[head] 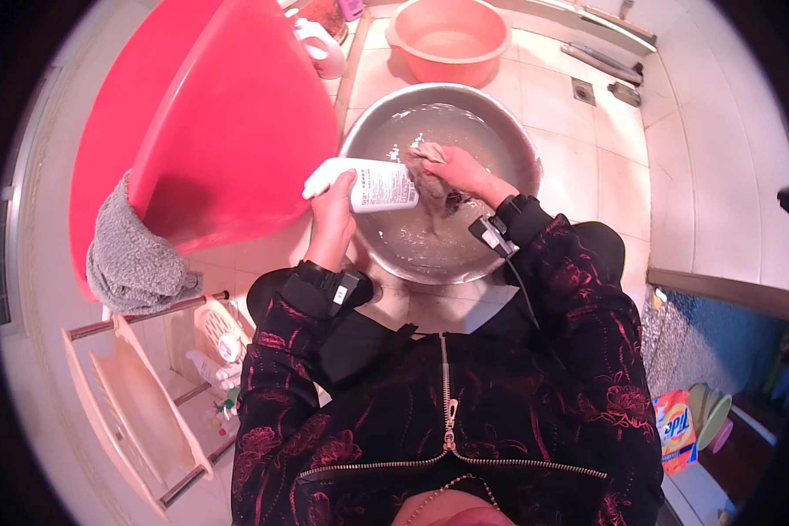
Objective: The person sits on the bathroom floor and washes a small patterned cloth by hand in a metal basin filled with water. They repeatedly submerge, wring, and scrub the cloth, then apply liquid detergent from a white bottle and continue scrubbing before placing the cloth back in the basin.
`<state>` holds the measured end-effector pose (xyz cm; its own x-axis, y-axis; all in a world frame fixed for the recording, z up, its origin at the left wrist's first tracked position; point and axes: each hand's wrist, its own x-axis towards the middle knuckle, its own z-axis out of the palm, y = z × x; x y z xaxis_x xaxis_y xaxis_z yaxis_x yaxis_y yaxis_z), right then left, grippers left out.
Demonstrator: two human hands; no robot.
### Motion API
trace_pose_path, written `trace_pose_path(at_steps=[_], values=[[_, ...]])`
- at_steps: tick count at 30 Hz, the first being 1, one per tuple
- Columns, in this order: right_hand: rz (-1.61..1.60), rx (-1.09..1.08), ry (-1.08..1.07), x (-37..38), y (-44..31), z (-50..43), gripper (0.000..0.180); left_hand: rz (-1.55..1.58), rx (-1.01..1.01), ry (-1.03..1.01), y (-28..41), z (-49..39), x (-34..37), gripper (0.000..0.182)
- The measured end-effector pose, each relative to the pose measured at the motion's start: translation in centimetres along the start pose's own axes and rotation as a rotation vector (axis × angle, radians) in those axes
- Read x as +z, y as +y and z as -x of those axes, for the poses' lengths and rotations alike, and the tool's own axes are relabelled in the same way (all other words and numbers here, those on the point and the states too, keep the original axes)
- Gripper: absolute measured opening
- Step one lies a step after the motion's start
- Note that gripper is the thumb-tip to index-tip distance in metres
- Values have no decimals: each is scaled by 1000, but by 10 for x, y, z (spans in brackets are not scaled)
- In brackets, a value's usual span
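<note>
A round metal basin [434, 273] of cloudy water stands on the floor before me. My left hand [334, 209] is closed around a white plastic bottle [384, 185] with printed writing, held on its side over the basin's left part. The bottle's narrow white end points left. My right hand [463, 172] grips a wet, greyish-brown cloth [427, 172] over the water, just right of the bottle's base. The cloth's lower part hangs down into the water, where a darker piece shows beside it. Whether liquid leaves the bottle cannot be seen.
An orange plastic basin [450, 56] sits beyond the metal one. At left stands a large red tub [256, 131] with a grey towel [131, 256] over its edge. A plastic rack [144, 407] is at lower left, a white jug [322, 52] behind, a floor drain [583, 91] at right.
</note>
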<state>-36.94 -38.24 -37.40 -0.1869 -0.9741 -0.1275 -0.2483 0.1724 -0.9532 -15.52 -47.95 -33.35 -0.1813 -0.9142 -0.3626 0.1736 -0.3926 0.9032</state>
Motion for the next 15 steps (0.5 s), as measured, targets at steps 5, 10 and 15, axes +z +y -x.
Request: trace_pose_path(at_steps=[5, 10, 15], values=[[-220, -262, 160, 45, -44, 14, 40, 90, -52, -54, -28, 4, 21, 29], [88, -436, 569, 100, -9, -12, 41, 156, -117, -21, -28, 5, 34, 27], [344, 83, 819, 87, 56, -35, 38, 149, -72, -34, -30, 6, 35, 28]])
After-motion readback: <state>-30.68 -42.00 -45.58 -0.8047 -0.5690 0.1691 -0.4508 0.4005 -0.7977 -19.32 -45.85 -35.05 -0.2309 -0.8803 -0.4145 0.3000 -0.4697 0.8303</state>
